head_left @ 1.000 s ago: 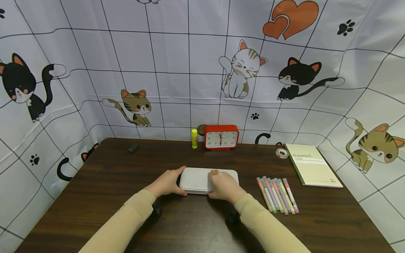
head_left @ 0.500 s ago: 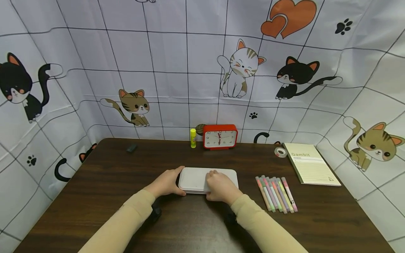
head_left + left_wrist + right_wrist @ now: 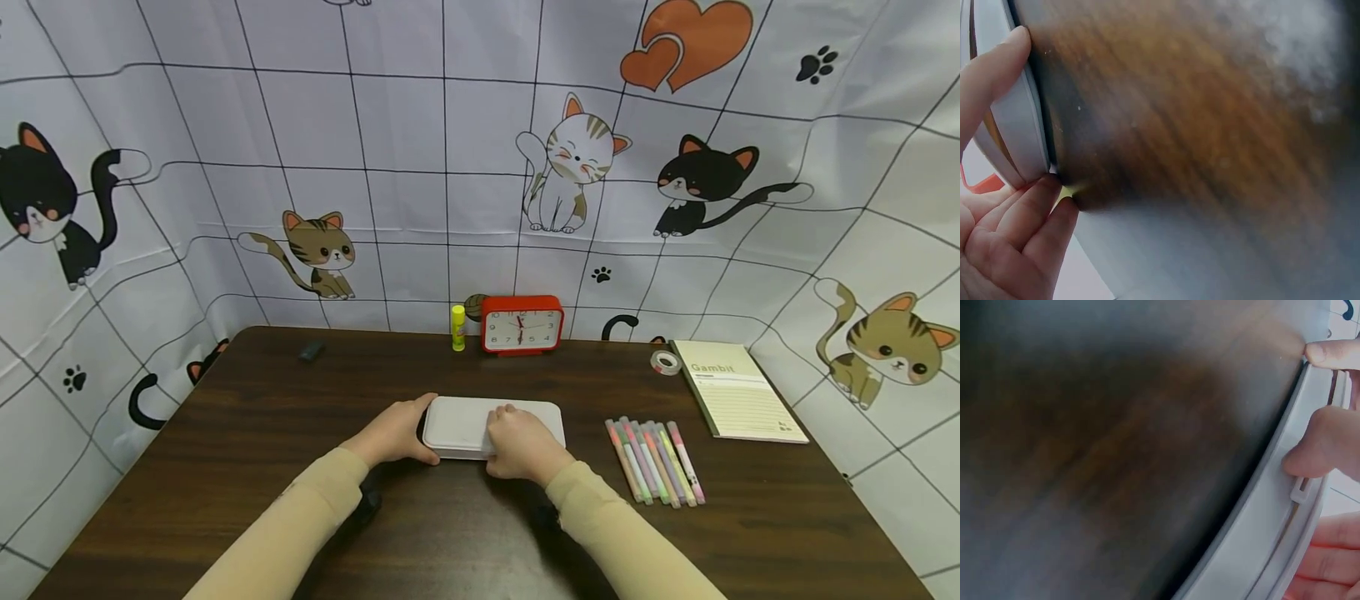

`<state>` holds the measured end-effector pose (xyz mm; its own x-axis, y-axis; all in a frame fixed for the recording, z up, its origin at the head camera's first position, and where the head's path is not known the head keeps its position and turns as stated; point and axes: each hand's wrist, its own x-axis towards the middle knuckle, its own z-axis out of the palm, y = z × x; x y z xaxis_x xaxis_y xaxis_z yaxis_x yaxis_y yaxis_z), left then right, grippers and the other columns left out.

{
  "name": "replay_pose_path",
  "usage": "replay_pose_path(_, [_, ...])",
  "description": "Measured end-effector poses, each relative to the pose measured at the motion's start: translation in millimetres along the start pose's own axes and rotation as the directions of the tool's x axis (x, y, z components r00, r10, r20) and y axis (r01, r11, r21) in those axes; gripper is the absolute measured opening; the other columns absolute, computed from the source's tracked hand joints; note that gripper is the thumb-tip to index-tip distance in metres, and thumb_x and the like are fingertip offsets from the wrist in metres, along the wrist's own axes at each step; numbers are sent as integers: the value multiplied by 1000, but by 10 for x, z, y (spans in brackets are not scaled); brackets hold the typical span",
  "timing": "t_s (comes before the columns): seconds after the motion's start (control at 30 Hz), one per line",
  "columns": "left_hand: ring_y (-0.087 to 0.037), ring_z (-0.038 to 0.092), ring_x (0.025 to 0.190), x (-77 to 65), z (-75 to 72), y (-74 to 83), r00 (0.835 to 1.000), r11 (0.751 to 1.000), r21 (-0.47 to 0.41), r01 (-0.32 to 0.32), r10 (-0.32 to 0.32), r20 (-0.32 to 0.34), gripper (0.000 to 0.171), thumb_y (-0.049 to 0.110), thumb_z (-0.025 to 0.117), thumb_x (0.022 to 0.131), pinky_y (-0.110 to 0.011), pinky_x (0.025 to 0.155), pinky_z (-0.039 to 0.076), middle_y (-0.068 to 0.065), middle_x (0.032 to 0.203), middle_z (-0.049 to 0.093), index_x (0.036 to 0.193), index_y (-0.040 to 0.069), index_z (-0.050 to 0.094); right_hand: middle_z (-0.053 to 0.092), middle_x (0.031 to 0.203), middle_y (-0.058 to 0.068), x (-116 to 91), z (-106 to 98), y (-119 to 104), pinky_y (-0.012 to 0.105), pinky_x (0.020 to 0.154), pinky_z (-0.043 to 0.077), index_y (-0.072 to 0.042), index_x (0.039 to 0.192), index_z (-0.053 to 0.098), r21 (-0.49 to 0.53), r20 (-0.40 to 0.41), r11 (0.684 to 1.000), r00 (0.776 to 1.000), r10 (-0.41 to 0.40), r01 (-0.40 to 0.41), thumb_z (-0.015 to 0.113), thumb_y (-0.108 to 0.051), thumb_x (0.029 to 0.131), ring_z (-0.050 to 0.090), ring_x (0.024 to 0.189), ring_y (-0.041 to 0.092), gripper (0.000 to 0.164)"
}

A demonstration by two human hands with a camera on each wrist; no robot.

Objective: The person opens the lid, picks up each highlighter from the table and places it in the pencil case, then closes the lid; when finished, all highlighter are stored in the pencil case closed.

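Observation:
A white hard-sided pencil case (image 3: 463, 421) lies flat on the dark wooden table. My left hand (image 3: 396, 432) grips its left end; in the left wrist view the thumb (image 3: 997, 65) is on the front side and fingers bend at the corner. My right hand (image 3: 523, 442), fingers curled, is at the front edge right of the middle. The right wrist view shows a seam with a zipper pull (image 3: 1300, 490), which the right thumb and fingers pinch. Parts of the case's right half are hidden behind this hand.
Several coloured markers (image 3: 652, 462) lie side by side to the right. Behind them are a roll of tape (image 3: 666, 362) and a notepad (image 3: 738, 392). A red clock (image 3: 522, 325), a yellow glue stick (image 3: 458, 327) and a small dark block (image 3: 312, 350) stand at the back.
My right hand has shifted slightly left along the front edge of the pencil case. The left hand keeps its grip, and the case stays put.

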<state>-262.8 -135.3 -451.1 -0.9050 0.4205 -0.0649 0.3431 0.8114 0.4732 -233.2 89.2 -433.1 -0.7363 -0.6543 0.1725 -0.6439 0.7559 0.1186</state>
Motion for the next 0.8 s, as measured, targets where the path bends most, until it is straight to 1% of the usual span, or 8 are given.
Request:
replay_pose_path(0.17, [-30,55,118,-21,-14,3,1000,1000,0,20,-20,5,101,29,90,61,-41,99,44,-20,131,55,142,-2,38,64,88,8,-28,-11,39,35,70,54,-1,94,62,60,-21,998,1000,-8,9,78,-28,67,62,80,22,41])
replay_pose_path(0.3, [-31,53,121,-32,-17,24,999,1000,-15,21,-21,24,102,29,90,62,-41,101,42,-20,134,53,144,-1,36,68,103,11,-55,-10,83,36,77,54,-2,98,64,100,2,995,1000,10,-10,79,-32,72,66,90,24,42])
replay_pose_path(0.47, [-29,56,116,-26,2,30,1000,999,-38,10,-9,10,100,28,90,61,-41,98,45,-19,130,56,141,-2,38,66,115,14,-91,-6,135,37,84,54,-3,106,66,151,29,988,999,39,-42,78,-37,76,66,99,26,47])
replay_pose_path(0.57, [-28,58,114,-21,12,21,1000,999,-51,10,-10,1,100,28,91,61,-41,97,45,-18,128,57,141,-2,38,66,117,15,-99,-14,157,37,84,54,-2,109,66,185,31,982,999,37,-43,78,-37,76,67,98,26,50])
replay_pose_path(0.8, [-32,53,121,-22,3,2,1000,999,-42,3,-3,23,108,30,90,62,-42,101,43,-22,135,52,146,-2,30,66,115,14,-91,-6,183,37,84,53,-2,111,67,225,15,974,999,31,-33,77,-36,78,67,98,23,48])
